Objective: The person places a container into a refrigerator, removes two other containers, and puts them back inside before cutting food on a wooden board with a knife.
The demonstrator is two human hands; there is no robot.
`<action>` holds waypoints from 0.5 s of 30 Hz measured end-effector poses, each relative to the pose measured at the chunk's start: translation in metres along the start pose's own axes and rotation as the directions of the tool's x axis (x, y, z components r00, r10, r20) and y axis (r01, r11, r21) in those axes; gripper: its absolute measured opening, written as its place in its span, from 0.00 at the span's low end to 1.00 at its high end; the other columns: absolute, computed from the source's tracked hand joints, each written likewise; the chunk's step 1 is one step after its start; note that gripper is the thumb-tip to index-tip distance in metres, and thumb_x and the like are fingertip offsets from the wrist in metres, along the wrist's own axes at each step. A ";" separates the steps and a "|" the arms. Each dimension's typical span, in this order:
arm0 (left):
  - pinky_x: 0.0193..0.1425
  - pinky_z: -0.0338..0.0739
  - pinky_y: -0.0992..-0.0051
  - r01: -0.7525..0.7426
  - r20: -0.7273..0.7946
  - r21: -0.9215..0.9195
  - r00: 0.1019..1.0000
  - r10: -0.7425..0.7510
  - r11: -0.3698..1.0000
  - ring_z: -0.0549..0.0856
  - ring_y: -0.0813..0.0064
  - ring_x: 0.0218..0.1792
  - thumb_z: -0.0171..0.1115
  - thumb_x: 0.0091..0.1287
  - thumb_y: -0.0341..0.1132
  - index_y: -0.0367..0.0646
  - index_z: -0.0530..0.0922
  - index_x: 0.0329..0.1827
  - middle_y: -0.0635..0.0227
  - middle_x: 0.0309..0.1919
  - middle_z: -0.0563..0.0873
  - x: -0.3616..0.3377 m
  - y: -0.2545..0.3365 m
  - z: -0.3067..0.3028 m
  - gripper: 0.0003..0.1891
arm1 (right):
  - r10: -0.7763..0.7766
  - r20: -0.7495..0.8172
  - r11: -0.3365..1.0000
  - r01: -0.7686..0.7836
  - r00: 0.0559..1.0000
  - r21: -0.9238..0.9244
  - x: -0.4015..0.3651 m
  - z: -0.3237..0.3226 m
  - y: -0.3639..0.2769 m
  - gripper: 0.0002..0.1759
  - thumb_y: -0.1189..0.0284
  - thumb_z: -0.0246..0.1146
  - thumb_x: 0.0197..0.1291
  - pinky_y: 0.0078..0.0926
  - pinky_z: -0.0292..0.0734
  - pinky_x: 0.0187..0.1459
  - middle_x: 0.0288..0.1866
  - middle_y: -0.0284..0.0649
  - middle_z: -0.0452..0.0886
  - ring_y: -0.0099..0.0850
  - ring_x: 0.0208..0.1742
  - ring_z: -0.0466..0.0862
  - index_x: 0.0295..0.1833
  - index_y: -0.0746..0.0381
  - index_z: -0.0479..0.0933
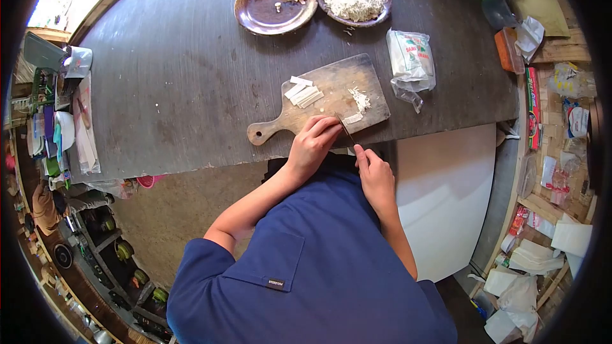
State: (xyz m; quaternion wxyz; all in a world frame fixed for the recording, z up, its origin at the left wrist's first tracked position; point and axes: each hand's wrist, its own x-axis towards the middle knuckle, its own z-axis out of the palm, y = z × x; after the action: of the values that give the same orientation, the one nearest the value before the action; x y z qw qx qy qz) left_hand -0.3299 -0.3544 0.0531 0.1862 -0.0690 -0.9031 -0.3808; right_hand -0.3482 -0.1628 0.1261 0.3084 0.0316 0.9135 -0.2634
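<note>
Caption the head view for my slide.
Left hand and right hand meet at a knife beside white strips on a wooden board.

Person in a blue shirt at a dark table (191,89). L hand (312,143) curled on the near edge of a wooden board (331,79), just beside a white strip (352,118). R hand (377,178) holds a thin knife (345,130), blade btw. both hands. White sticks (303,93) & shreds (361,98) lie on the board. Two brown plates (255,16) sit further back, a plastic bag (411,57) to the board's right.
</note>
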 end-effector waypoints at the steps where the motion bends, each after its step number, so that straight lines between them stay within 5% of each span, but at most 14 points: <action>1: 0.62 0.86 0.66 0.005 -0.002 -0.001 1.000 -0.005 1.000 0.87 0.61 0.59 0.73 0.65 0.27 0.39 0.89 0.53 0.65 0.53 0.88 0.000 0.000 -0.001 0.13 | -0.001 0.000 1.000 0.001 1.000 0.006 0.001 0.002 0.001 0.37 0.38 0.48 0.83 0.64 0.80 0.51 0.41 0.62 0.89 0.68 0.51 0.87 0.48 0.62 0.84; 15: 0.61 0.87 0.66 -0.018 0.082 0.116 0.997 0.008 0.993 0.87 0.61 0.59 0.74 0.62 0.27 0.40 0.87 0.54 0.65 0.55 0.86 0.000 0.004 -0.007 0.16 | -0.027 -0.027 0.998 0.025 0.999 -0.063 -0.005 0.002 -0.003 0.36 0.38 0.48 0.83 0.64 0.81 0.48 0.39 0.61 0.89 0.67 0.47 0.88 0.48 0.61 0.83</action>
State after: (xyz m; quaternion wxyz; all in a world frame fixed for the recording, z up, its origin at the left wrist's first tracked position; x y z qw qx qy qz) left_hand -0.3266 -0.3569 0.0601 0.1554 -0.0794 -0.9301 -0.3233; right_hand -0.3437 -0.1656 0.1288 0.2930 0.0139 0.9258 -0.2383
